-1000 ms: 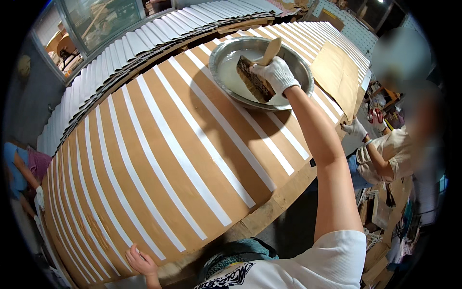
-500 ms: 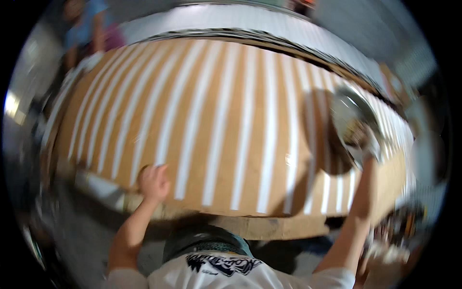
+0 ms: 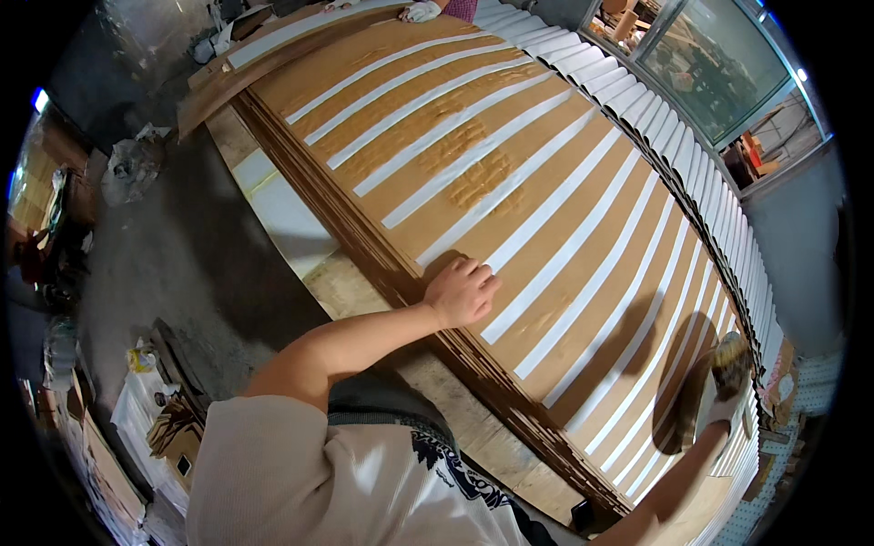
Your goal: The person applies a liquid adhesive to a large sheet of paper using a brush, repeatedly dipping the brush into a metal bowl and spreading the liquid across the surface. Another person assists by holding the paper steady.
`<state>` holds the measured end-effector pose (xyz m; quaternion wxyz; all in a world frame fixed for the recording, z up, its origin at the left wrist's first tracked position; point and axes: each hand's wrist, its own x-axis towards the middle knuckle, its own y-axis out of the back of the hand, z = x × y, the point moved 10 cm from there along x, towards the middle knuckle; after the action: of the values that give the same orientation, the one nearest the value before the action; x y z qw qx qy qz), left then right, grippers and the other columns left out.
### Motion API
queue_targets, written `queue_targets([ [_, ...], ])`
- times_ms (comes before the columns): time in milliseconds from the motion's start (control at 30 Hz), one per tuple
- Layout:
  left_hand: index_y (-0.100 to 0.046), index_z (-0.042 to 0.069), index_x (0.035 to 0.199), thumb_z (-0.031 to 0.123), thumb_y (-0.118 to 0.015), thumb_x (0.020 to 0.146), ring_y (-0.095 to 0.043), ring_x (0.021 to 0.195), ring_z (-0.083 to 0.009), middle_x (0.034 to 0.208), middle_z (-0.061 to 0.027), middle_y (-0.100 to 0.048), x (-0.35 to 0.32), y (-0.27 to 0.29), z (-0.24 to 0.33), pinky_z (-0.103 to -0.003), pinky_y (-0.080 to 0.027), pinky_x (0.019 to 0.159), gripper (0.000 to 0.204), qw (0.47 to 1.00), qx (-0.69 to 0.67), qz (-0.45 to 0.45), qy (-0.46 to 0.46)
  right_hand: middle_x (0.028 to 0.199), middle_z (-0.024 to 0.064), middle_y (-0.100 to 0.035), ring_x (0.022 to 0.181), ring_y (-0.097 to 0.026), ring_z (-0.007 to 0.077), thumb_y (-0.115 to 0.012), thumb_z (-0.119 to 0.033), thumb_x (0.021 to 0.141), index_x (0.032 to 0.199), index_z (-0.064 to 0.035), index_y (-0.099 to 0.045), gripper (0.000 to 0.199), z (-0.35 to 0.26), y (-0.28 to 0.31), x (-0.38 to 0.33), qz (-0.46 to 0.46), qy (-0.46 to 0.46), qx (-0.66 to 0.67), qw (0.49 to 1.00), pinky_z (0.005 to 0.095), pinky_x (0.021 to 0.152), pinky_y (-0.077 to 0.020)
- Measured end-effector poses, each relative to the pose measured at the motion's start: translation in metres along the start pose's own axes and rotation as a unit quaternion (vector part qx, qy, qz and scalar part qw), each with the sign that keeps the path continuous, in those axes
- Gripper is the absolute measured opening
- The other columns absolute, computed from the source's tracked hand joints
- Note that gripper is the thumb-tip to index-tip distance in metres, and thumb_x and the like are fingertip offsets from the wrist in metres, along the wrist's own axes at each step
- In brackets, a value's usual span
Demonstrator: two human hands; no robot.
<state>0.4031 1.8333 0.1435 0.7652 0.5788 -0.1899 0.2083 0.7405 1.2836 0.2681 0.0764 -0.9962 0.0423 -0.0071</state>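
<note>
A brown sheet with white stripes (image 3: 555, 238) lies on top of a thick stack of similar sheets in front of me. Glossy, wet-looking patches (image 3: 473, 164) mark its middle and far left part. My left hand (image 3: 464, 291) is curled into a loose fist at the near edge of the sheet, with nothing seen in it. At the far right, my right hand (image 3: 726, 405), in a white glove, grips a brush (image 3: 731, 357) with its bristles pointing up and away. Beside that hand a bowl is mostly hidden; a dark oval shadow falls on the stripes next to it.
At the top, another person's gloved hand (image 3: 421, 11) is by a long board (image 3: 300, 35). Corrugated white sheets (image 3: 628, 91) run along the far side. Clutter (image 3: 164, 409) and a plastic bag (image 3: 134, 164) lie on the floor to the left.
My view has swung, so the sheet now slants down to the right. The brush and right hand appear lower and farther right; the bowl's inside no longer shows. My left hand's fingers are more curled.
</note>
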Motion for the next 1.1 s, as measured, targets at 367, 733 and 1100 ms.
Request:
queue_targets([
  [367, -0.067, 0.016, 0.12, 0.021, -0.071, 0.082, -0.055, 0.11, -0.0266, 0.115, -0.0049, -0.058, -0.047, 0.14, -0.122, -0.048, -0.042, 0.101, 0.038, 0.985, -0.145, 0.038, -0.085, 0.121, 0.0097, -0.067, 0.117, -0.06, 0.0206, -0.07, -0.029, 0.093, 0.123, -0.0033, -0.067, 0.04, 0.049, -0.396, -0.144, -0.124, -0.046, -0.056, 0.99, 0.0384, 0.098, -0.0483],
  [733, -0.069, 0.025, 0.124, 0.029, -0.071, 0.077, -0.047, 0.118, -0.0301, 0.124, -0.0057, -0.055, -0.058, 0.187, -0.316, -0.062, -0.028, 0.11, 0.046, 0.99, -0.051, -0.061, -0.114, 0.103, 0.0096, -0.073, 0.091, -0.069, 0.0157, -0.075, -0.008, 0.083, 0.117, 0.0001, -0.07, 0.036, 0.076, -0.71, -0.195, -0.301, 0.111, -0.263, 0.91, 0.0283, 0.081, -0.0553],
  [1100, -0.063, 0.035, 0.131, 0.03, -0.069, 0.081, -0.044, 0.123, -0.0273, 0.137, -0.0025, -0.047, -0.081, 0.146, -0.346, -0.065, -0.027, 0.11, 0.051, 0.99, 0.002, -0.071, -0.124, 0.096, 0.0129, -0.073, 0.087, -0.07, 0.0254, -0.085, -0.018, 0.076, 0.106, -0.0013, -0.069, 0.038, 0.14, -0.803, -0.139, -0.257, 0.257, -0.496, 0.788, 0.0363, 0.081, -0.055],
])
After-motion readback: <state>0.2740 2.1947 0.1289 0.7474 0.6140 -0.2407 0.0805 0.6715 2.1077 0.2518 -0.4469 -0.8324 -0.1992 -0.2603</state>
